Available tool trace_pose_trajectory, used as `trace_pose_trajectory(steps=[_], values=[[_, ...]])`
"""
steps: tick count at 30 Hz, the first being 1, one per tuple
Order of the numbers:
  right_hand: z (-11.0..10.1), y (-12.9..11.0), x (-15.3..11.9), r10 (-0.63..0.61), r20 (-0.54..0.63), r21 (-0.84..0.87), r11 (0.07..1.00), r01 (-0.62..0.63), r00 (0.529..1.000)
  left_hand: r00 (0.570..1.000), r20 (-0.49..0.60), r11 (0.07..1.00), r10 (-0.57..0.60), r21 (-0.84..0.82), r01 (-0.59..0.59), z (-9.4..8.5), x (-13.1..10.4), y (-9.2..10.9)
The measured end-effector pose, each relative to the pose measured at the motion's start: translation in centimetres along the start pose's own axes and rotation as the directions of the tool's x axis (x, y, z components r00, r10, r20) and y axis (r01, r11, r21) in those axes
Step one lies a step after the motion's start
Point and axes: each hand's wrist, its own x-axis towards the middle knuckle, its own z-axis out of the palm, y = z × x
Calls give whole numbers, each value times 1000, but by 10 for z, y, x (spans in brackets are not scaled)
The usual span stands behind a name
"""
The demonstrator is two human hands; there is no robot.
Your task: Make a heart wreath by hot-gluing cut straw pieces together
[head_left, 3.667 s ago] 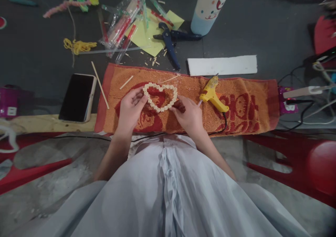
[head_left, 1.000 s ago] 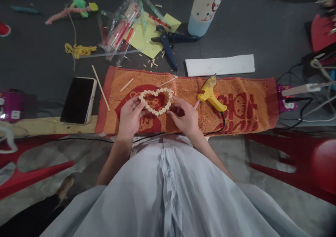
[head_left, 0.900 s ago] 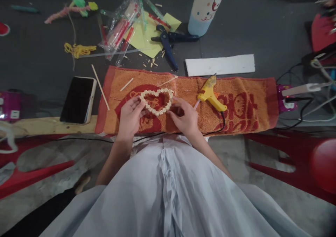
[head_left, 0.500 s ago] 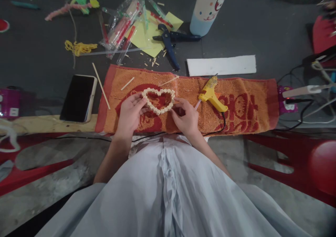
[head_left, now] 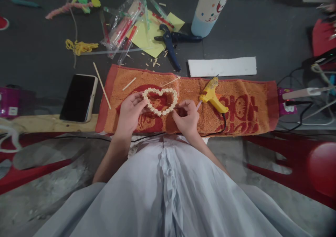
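Note:
A heart-shaped frame (head_left: 160,112) of short pale stick pieces is held up over an orange and red towel (head_left: 252,104). My left hand (head_left: 131,112) grips its left side, thumb in front and fingers behind. Beside the frame's lower right edge is my right hand (head_left: 187,116), its fingers curled towards the thumb; whether a small piece sits between the fingertips cannot be made out. A yellow glue gun (head_left: 214,96) lies on the towel to the right of that hand. Loose thin sticks (head_left: 129,84) rest on the towel's left part.
A phone (head_left: 78,97) lies left of the towel. Behind it are dark blue cutters (head_left: 170,46), yellow paper (head_left: 154,48), plastic-wrapped sticks (head_left: 122,27) and a bottle (head_left: 207,16). A white strip (head_left: 223,67) lies behind the glue gun, whose black cord runs along the front edge.
The heart frame has shifted slightly right and turned to face the camera more. My right hand's fingers have drawn in from the frame's right side and curled closer to the thumb.

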Motion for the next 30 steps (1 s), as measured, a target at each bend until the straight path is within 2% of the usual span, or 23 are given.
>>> trace_pose_trajectory(steps=[4, 9, 19, 24, 30], values=[[0, -1, 0, 11, 7, 41, 999, -11, 1000, 1000, 8, 1000, -4, -14, 4, -4, -3, -2], [-2, -2, 0, -13, 7, -21, 1000, 13, 1000, 999, 42, 1000, -18, -9, 18, -7, -4, -5], [-3, -1, 1, -86, 25, -79, 993, 88, 996, 1000, 14, 998, -23, -57, 24, -2, -4, -6], [-6, 2, -1, -118, 69, -115, 985, 126, 991, 1000, 11, 999, -11, -45, 12, -3, -4, -10], [-13, 0, -4, -166, 152, -21, 985, 171, 974, 1000, 5, 998, -15, -63, 16, -5, -4, -11]])
